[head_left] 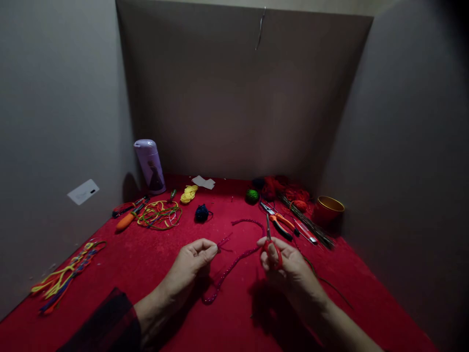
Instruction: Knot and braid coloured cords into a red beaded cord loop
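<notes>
My left hand pinches the frayed end of a dark pink speckled cord between thumb and fingertips. Thin loose strands stick out past the fingertips. The cord curves down to a bend on the red cloth, then up toward my right hand and on in an arc behind it. Red-handled scissors are in my right hand, with fingers around the handles and the blades pointing up and away. Whether that hand also touches the cord is hidden.
Combination pliers, a green yarn ball and a gold-rimmed bowl stand or lie at right. At left are a purple bottle, tangled cords, an orange-handled tool and a braided bundle. Grey walls enclose three sides.
</notes>
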Motion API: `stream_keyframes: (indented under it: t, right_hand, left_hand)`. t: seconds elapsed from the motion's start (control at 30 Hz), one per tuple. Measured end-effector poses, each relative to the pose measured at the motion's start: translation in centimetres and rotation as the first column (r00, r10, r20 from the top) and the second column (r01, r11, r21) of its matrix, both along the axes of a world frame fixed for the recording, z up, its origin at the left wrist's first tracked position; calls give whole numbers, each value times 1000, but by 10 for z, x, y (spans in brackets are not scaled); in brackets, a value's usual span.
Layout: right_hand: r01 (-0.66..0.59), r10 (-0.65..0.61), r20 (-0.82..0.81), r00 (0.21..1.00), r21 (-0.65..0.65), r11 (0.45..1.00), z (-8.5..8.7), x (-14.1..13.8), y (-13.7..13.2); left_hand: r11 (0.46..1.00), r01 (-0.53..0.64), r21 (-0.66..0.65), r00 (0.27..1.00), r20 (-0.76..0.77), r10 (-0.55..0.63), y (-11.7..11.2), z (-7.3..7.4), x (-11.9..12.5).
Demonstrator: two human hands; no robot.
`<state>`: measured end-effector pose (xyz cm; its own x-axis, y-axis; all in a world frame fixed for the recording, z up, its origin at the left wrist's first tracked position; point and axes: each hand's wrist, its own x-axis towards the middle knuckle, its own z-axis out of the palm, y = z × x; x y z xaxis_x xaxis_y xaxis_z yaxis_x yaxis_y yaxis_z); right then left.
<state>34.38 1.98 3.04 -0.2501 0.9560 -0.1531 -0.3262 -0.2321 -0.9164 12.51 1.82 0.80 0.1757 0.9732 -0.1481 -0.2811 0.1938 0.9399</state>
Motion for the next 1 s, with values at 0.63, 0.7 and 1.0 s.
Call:
stream_keyframes:
  t: [0.63, 0.7, 1.0]
  right_hand:
    - [-489, -397, 910, 122, 403, 774, -1, 36, 19]
    - [-468, -325, 903, 280, 424, 775, 4, 18, 18]
    - [-514, -467, 884, 11, 406, 756, -3, -10, 86]
  left_hand:
    - [998, -42, 39, 997, -61, 45, -2, 3, 2]
    - [998, -47, 34, 997, -58, 49, -2, 3, 2]
    - [999, -36, 9, 992, -119, 37, -1, 4, 0]
